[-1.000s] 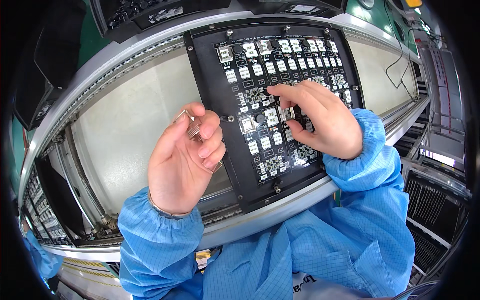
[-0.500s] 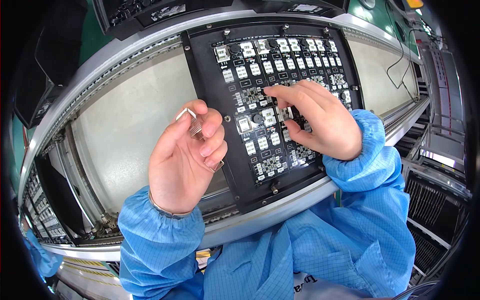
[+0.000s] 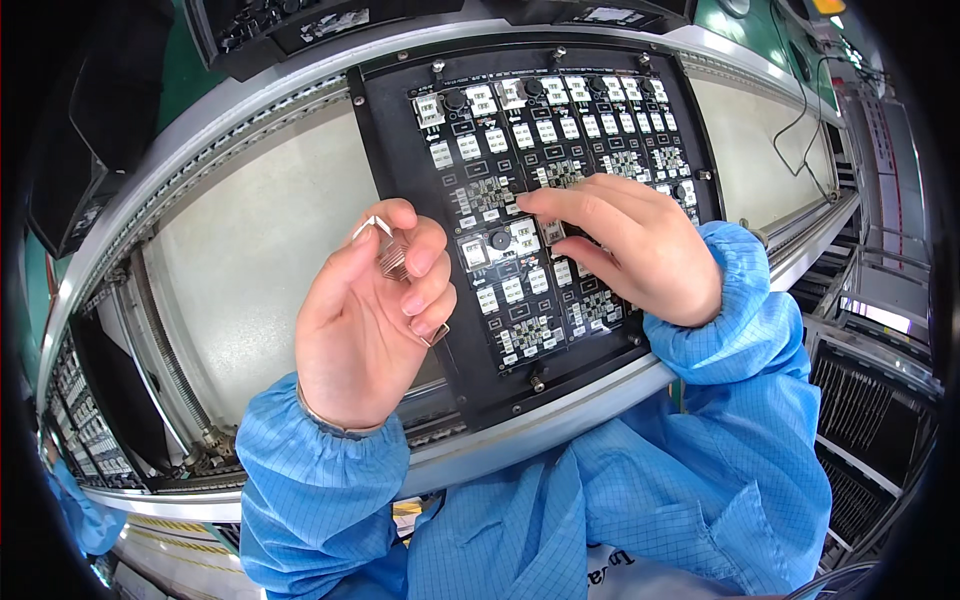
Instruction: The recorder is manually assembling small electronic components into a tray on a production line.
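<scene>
My left hand (image 3: 362,310) is curled, palm up, around small parts. Between thumb and fingers sits a ribbed, metallic-looking piece (image 3: 394,258) with a pale edge; its exact kind is unclear. A thin, shiny-edged piece (image 3: 436,334) pokes out by the little finger. My right hand (image 3: 635,240) hovers over a black circuit board panel (image 3: 470,165), thumb and forefinger apart and pointing left. A small pale component (image 3: 552,232) on the panel shows between those fingertips. The other right fingers are tucked out of sight. White connectors (image 3: 512,290) and round black parts (image 3: 500,240) cover the panel.
The panel sits in a black carrier frame (image 3: 405,200) with upright screws (image 3: 538,382), across a conveyor with metal rails (image 3: 560,408). Pale plates (image 3: 260,230) lie either side. Dark bins (image 3: 300,30) stand beyond the far rail; slotted racks (image 3: 860,400) are at right.
The carrier with its panel has shifted slightly left along the conveyor. My right hand has dipped slightly toward me, its forefinger tip moving a little left. My left hand has stayed nearly still.
</scene>
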A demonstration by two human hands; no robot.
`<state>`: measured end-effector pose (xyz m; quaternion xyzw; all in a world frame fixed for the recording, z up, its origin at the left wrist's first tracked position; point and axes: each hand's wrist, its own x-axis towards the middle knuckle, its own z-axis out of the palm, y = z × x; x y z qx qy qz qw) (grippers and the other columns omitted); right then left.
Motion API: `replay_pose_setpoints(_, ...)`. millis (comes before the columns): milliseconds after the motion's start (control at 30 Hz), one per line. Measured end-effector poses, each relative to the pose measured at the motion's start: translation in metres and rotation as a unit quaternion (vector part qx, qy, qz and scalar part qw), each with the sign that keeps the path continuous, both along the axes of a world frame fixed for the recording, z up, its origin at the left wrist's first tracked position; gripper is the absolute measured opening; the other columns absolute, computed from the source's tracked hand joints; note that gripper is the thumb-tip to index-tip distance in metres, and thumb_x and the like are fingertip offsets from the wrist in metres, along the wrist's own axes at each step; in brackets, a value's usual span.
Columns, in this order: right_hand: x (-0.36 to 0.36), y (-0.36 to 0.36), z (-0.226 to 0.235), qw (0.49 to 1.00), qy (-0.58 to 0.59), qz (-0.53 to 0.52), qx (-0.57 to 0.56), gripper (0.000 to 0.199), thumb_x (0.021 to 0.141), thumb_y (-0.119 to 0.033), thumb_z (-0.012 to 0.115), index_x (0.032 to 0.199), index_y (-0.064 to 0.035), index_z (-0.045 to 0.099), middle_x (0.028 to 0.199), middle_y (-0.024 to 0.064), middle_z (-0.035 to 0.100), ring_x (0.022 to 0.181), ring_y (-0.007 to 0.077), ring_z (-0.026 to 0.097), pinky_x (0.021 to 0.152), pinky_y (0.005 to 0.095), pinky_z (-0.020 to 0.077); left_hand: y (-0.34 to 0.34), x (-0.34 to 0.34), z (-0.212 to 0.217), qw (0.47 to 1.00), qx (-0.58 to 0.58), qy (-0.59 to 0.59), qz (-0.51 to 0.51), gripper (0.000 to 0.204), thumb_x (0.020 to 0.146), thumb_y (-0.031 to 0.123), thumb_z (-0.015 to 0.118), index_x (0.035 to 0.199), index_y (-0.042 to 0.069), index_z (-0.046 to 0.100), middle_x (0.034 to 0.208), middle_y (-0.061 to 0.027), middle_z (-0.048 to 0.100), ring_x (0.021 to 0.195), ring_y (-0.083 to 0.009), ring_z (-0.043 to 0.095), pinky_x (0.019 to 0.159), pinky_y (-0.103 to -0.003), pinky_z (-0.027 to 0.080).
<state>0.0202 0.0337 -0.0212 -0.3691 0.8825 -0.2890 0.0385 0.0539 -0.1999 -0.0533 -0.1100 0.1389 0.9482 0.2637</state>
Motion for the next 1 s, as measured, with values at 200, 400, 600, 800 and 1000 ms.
replay_pose_setpoints(200,-0.003,0.004,-0.001,0.999,0.030,0.018,0.008,0.045,0.067,0.000,0.073,0.110,-0.0029,0.061,0.086,0.0089,0.062,0.085,0.0245,0.058,0.071,0.0335,0.0498,0.004,0.000,0.001,0.999,0.000,0.021,-0.025,0.034,0.091,0.028,0.041,0.113,0.003,0.049,0.087,-0.0058,0.046,0.066,-0.0119,0.040,0.059,-0.025,0.035)
replay_pose_setpoints(400,0.000,0.007,-0.002,1.000,0.002,-0.020,0.009,0.043,0.065,0.000,0.074,0.107,-0.0042,0.063,0.088,0.0079,0.061,0.088,0.0246,0.056,0.074,0.0333,0.0496,0.009,0.003,0.007,0.998,-0.035,0.019,-0.053,0.042,0.090,0.031,0.039,0.117,-0.001,0.047,0.086,-0.0061,0.046,0.066,-0.0121,0.040,0.060,-0.025,0.034)
replay_pose_setpoints(600,-0.004,0.009,-0.003,0.997,0.061,0.031,0.036,0.038,0.067,-0.003,0.074,0.104,-0.0046,0.064,0.089,0.0075,0.062,0.090,0.0265,0.056,0.078,0.0352,0.0481,0.013,0.002,0.011,0.992,-0.073,0.046,-0.097,0.044,0.093,0.031,0.037,0.121,-0.002,0.046,0.085,-0.0040,0.046,0.065,-0.0104,0.039,0.059,-0.023,0.033)
replay_pose_setpoints(800,-0.012,0.012,0.027,0.996,-0.006,0.035,-0.081,0.038,0.072,-0.008,0.075,0.107,0.0007,0.062,0.104,0.0124,0.064,0.095,0.0306,0.058,0.084,0.0391,0.0461,0.022,0.004,0.016,0.982,-0.118,0.075,-0.125,0.046,0.095,0.033,0.044,0.126,-0.002,0.046,0.084,-0.0015,0.046,0.066,-0.0071,0.037,0.059,-0.021,0.031)
replay_pose_setpoints(1000,-0.009,-0.013,0.021,0.981,0.011,0.098,-0.166,0.040,0.072,-0.010,0.076,0.107,0.0025,0.062,0.102,0.0152,0.064,0.088,0.0311,0.060,0.077,0.0383,0.0484,0.028,0.011,0.014,0.974,-0.136,0.086,-0.158,0.046,0.093,0.030,0.054,0.126,0.000,0.048,0.084,0.0012,0.048,0.067,-0.0066,0.037,0.058,-0.021,0.031)
